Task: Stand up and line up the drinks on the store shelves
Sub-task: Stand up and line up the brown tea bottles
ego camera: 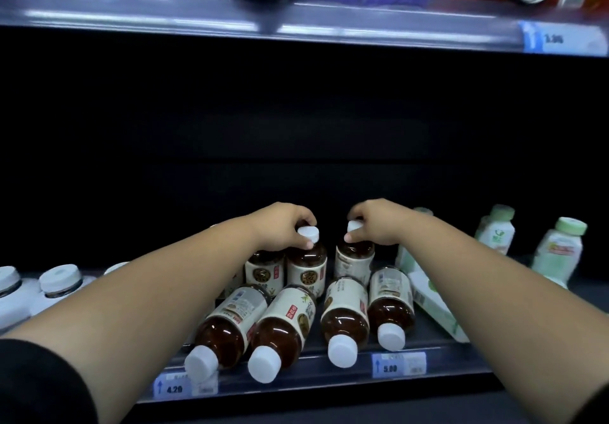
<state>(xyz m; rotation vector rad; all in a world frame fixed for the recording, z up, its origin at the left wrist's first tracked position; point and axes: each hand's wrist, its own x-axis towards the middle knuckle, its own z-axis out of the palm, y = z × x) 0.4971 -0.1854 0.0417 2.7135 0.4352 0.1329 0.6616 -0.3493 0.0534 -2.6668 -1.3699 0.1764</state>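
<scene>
Both hands [282, 226] [379, 226] outstretched (pinch grips)

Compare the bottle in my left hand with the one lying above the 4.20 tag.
The held bottle stands upright; the lying bottle is on its side, cap toward the shelf edge. The left hand grips the held bottle's cap; no hand touches the lying bottle. Both hold brown drink with white caps.

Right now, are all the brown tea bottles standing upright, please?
No, four bottles lie on their sides at the front of the shelf.
</scene>
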